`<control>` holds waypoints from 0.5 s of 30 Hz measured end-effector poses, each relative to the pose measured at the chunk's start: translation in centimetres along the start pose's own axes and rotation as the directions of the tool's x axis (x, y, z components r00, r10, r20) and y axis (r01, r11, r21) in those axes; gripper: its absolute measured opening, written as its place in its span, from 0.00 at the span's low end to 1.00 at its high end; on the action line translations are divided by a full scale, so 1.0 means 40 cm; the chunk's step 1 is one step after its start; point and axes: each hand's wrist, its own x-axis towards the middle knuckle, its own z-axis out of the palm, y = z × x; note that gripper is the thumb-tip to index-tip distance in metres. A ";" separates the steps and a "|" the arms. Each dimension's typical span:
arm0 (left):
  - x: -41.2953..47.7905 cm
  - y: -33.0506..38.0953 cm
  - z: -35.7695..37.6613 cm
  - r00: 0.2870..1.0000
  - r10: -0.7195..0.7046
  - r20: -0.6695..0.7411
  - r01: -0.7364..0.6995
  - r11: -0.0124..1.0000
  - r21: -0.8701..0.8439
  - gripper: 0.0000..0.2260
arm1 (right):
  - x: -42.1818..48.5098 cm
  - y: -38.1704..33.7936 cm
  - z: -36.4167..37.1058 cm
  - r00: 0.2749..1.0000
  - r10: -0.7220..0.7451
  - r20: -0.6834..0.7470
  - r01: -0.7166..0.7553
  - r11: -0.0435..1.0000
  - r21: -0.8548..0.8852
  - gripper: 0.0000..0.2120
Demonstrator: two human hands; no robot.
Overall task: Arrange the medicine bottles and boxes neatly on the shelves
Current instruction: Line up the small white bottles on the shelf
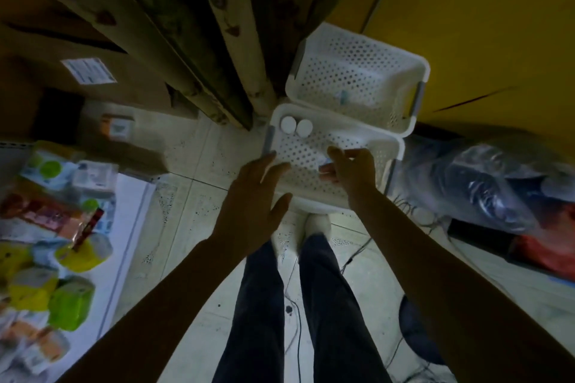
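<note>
Two white perforated baskets stand on the floor ahead of me. The near basket [364, 137] holds two white bottles [295, 127] in its far left corner. My right hand [353, 172] reaches into this basket, its fingers curled round a small white item [326, 165] that is mostly hidden. My left hand [253, 193] hovers over the basket's left edge with fingers spread, holding nothing. The far basket [413, 71] shows a pale box-like shape inside. On the left, a white shelf [124, 211] carries several medicine boxes and yellow-green packs [71, 305].
Cardboard boxes [56, 78] and a hanging curtain [193, 40] rise at the back left. A yellow wall [497, 25] stands behind the baskets. A plastic-wrapped bundle [485, 183] lies at right. Cables [295, 314] trail on the tiled floor by my legs.
</note>
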 end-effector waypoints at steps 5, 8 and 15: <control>0.096 -0.038 0.050 0.966 -0.256 0.031 0.257 0.958 -0.126 0.32 | 0.113 0.008 0.095 0.995 0.095 -0.034 -0.092 0.994 0.066 0.15; 0.118 -0.031 0.072 0.972 -0.235 0.025 0.236 0.963 -0.132 0.34 | 0.150 0.002 0.113 0.992 0.115 -0.049 -0.111 0.990 0.084 0.13; 0.110 -0.041 0.070 0.968 -0.247 0.034 0.249 0.946 -0.209 0.36 | 0.109 0.000 0.055 0.995 0.097 0.016 -0.097 0.995 -0.005 0.09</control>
